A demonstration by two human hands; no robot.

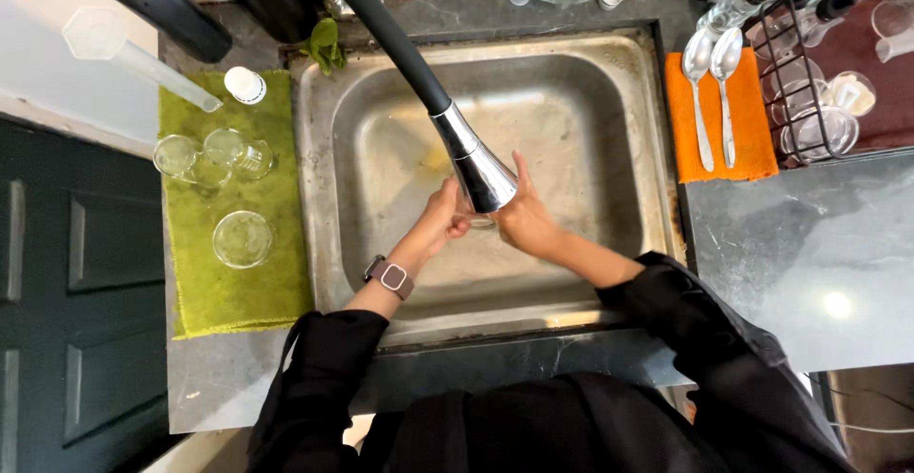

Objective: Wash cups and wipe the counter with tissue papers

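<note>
My left hand (440, 221) and my right hand (524, 218) meet over the middle of the steel sink (628, 140), right under the chrome head of the black pull-down tap (481, 173). Between them sits a small clear glass item (482, 220), mostly hidden by the tap head and my fingers. Both hands curl around it. My left wrist carries a watch (390, 276). Running water cannot be made out.
A green cloth (224, 283) left of the sink holds clear glass beakers (242, 239), a measuring cylinder (143, 59) and a white cap. At the right, two spoons (709, 73) lie on an orange cloth, beside a wire rack (809, 102) of glassware. Bottles stand behind the sink.
</note>
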